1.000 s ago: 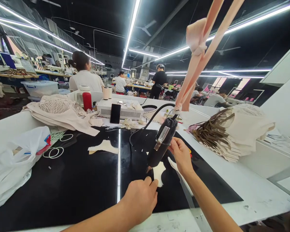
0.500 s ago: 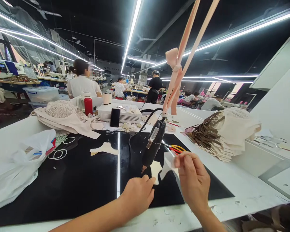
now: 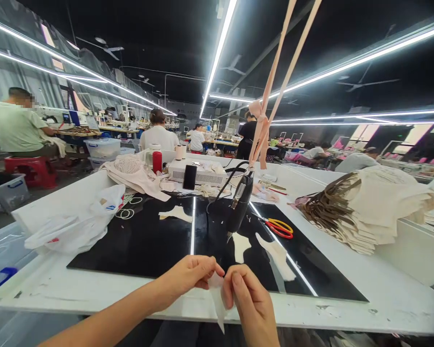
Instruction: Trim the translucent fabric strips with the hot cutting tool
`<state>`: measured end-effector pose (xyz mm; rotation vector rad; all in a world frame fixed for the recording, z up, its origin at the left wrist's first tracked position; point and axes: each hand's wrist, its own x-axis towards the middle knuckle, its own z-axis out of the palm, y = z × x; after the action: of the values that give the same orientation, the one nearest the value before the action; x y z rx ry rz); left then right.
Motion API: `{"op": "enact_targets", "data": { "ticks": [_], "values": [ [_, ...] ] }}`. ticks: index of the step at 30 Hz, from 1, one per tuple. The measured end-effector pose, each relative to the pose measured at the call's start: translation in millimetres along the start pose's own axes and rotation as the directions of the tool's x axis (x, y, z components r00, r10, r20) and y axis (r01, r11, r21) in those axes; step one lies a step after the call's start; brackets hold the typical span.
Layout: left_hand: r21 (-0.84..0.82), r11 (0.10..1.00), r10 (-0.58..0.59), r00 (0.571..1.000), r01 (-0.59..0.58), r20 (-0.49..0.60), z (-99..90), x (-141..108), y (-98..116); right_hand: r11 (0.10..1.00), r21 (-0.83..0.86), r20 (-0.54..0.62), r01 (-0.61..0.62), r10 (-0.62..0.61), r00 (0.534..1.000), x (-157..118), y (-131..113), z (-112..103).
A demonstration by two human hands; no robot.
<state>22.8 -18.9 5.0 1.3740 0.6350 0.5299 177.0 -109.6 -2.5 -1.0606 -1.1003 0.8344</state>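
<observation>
Close to the table's front edge, my left hand [image 3: 193,274] and my right hand [image 3: 251,301] pinch a thin, translucent white piece [image 3: 216,296] between them; its pointed end dangles below. Both hands are closed at the fingertips. Just beyond them, a cream fabric piece [image 3: 242,248] lies on the black mat [image 3: 144,250], under the tip of a black hand tool [image 3: 240,202] hanging from knotted pink straps [image 3: 261,125]. To its right lies another pale cut piece [image 3: 279,258], and farther left a third cream piece [image 3: 177,213].
Scissors [image 3: 280,228] with red and yellow handles lie right of the tool. A fabric stack with brown straps [image 3: 369,212] stands at right. At left are a white plastic bag [image 3: 75,226] and pale garments [image 3: 133,176]. A phone [image 3: 190,177] leans on a white box [image 3: 210,174]; people sit beyond.
My right hand has come left and nearer with the translucent piece. My left hand has left the cream piece on the mat and now grips the translucent one too. The view has turned left.
</observation>
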Motion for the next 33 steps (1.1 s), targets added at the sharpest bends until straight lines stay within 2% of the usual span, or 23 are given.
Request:
{"op": "enact_targets", "data": {
  "ticks": [6, 13, 19, 23, 27, 33],
  "values": [
    [-0.068, 0.997, -0.031, 0.999, 0.028, -0.041, 5.7, -27.6, 1.1, 1.0, 0.009, 0.075, -0.009, 0.009, 0.997, -11.1, 1.9, 3.6],
    [-0.024, 1.0, -0.016, 0.984, 0.012, -0.178, -9.0, -46.2, 10.3, 0.989, 0.007, 0.079, -0.151, 0.15, 0.986, -4.8, 3.1, -2.2],
    [0.033, 0.999, -0.011, 0.97, 0.019, -0.241, -21.3, -51.4, 12.3, 0.957, -0.013, 0.207, -0.291, 0.287, 0.935, -4.0, 6.5, -4.1],
    [0.04, 0.999, -0.019, 0.967, 0.03, -0.255, -29.1, -48.5, 10.6, 0.927, -0.11, 0.245, -0.358, 0.374, 0.894, -4.8, 10.6, -4.5],
    [0.049, 0.997, -0.037, 0.968, 0.051, -0.247, -39.0, -48.0, 8.7, 0.917, -0.2, 0.215, -0.344, 0.384, 0.898, -3.8, 11.6, -1.8],
    [0.076, 0.996, -0.035, 0.973, 0.054, -0.227, -46.6, -59.5, 8.6, 0.915, -0.292, 0.19, -0.28, 0.342, 0.92, -5.2, -2.4, 4.5]
  ]
}}
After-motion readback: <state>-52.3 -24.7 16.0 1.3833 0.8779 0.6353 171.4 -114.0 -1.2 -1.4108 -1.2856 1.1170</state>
